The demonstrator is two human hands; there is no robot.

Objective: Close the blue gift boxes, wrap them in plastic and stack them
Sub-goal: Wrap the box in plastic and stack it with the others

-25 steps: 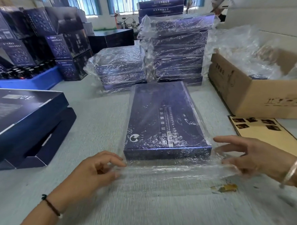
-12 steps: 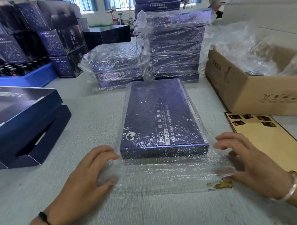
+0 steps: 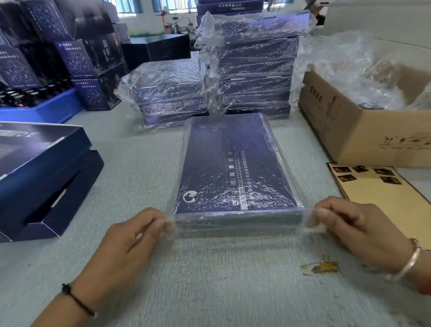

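Both hands, left hand [image 3: 136,237] and right hand [image 3: 349,228], pinch the film [image 3: 236,223] at the box's [image 3: 232,167] near corners; between them it looks stiff and light, the film slippery and thin.

A packing room in a small factory or warehouse: wrapped boxes [image 3: 255,70] in stacks on a long table [image 3: 215,287], a carton [image 3: 371,131] of plastic bags, open boxes [image 3: 32,171], a blue crate [image 3: 41,109] of bottles, machinery by the windows.
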